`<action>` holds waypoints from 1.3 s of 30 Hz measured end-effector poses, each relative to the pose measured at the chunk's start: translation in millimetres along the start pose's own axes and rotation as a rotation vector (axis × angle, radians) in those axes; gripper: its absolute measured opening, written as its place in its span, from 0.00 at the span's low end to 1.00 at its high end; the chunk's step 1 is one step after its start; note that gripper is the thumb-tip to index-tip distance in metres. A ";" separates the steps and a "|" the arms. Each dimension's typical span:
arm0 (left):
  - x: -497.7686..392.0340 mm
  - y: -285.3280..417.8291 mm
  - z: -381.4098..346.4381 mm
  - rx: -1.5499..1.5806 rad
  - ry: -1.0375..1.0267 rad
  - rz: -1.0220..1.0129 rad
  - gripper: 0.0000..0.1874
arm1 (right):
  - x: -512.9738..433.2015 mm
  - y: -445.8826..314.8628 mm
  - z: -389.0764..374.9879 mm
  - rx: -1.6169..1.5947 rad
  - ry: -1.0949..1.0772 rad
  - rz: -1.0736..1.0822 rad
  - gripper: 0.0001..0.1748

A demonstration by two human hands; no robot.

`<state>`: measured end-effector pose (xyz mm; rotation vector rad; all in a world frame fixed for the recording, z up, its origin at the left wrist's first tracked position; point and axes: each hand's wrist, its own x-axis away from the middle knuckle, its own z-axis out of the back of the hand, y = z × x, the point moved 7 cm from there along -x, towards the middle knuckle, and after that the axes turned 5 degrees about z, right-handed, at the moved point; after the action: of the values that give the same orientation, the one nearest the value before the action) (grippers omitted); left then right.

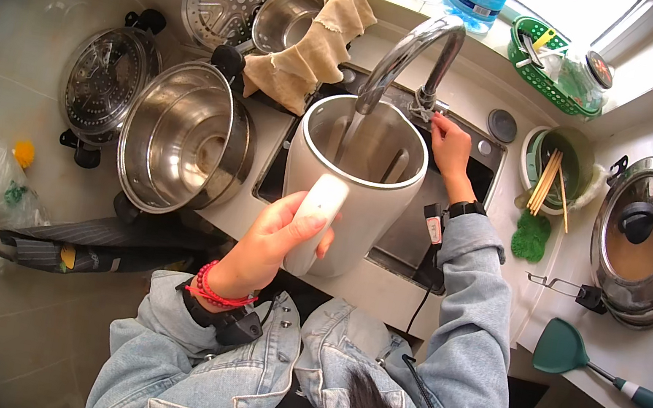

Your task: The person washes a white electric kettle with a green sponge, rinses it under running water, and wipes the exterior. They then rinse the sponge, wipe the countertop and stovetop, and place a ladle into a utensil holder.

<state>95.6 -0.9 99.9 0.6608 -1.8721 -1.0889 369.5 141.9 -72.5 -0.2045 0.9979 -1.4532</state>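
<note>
My left hand (290,230) grips the handle of a white jug-like container (358,209) with a metal inside, held over the sink (416,244). The curved chrome faucet (416,42) reaches over its rim, and a stream of water seems to run down inside. My right hand (448,143) is at the faucet's base, its fingertips at the lever or the cloth strip (423,107) tied there; its exact hold is partly hidden. The container's bottom and the sink below it are hidden.
Left stand a large steel pot (182,143), steamer racks (108,83) and a small pan (288,18) beside a beige cloth (326,44). Right are a bowl with chopsticks (548,181), a green scrubber (531,236), a lidded pan (642,235) and a green spatula (563,350). A green basket (538,80) sits behind.
</note>
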 end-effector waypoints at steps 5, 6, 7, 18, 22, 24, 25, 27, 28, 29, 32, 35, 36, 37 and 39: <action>-0.6 -0.8 0.2 0.017 -0.006 0.002 0.24 | 5.7 -0.2 -3.8 0.048 -0.006 0.061 0.08; -0.8 -0.9 0.3 0.023 -0.009 0.000 0.24 | 7.4 0.5 -4.6 0.053 -0.008 0.070 0.08; -0.9 -1.0 0.5 0.030 -0.012 -0.001 0.24 | 9.0 1.3 -6.1 0.058 -0.020 0.082 0.08; -2.3 -3.5 2.4 0.039 -0.028 -0.012 0.25 | 19.2 3.4 -15.3 0.093 -0.116 0.135 0.10; -1.7 -3.3 2.6 0.038 -0.033 -0.018 0.24 | 21.9 6.9 -10.2 -0.028 -0.060 0.011 0.14; -1.8 -3.8 2.3 0.038 -0.038 -0.017 0.23 | 27.2 23.7 -7.5 -0.136 0.002 -0.243 0.17; -1.9 -4.0 2.3 0.037 -0.039 -0.017 0.23 | 27.9 24.3 -3.3 -0.144 0.068 -0.238 0.22; -2.1 -4.1 2.2 0.040 -0.039 -0.023 0.23 | 28.3 32.4 -8.8 0.096 -0.042 -0.317 0.19; -2.3 -3.8 1.9 0.035 -0.042 -0.027 0.23 | 33.6 44.4 -26.3 -0.219 -0.192 -0.508 0.18; -2.6 -4.2 1.9 0.040 -0.041 -0.021 0.23 | 45.8 53.0 -46.4 -0.520 -0.372 -0.776 0.17; -3.1 -3.5 2.4 0.032 -0.043 -0.020 0.24 | 39.3 56.3 -56.0 -0.635 -0.387 -0.804 0.15; -3.8 -3.5 2.3 0.025 -0.047 -0.016 0.24 | 36.9 55.5 -58.7 -0.706 -0.353 -0.841 0.13; -4.3 -3.6 2.2 0.025 -0.048 -0.018 0.24 | 35.8 53.7 -57.9 -0.739 -0.337 -0.849 0.13; -4.6 -3.7 2.4 0.026 -0.049 -0.018 0.24 | 34.9 52.9 -56.2 -0.751 -0.311 -0.881 0.13; -5.5 -4.2 2.6 0.034 -0.048 -0.021 0.24 | 23.3 49.4 -47.5 -0.799 -0.258 -0.870 0.12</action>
<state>96.2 2.4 93.3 0.6807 -1.9320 -1.0979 369.5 151.1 -144.3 -1.5181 1.2982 -1.6262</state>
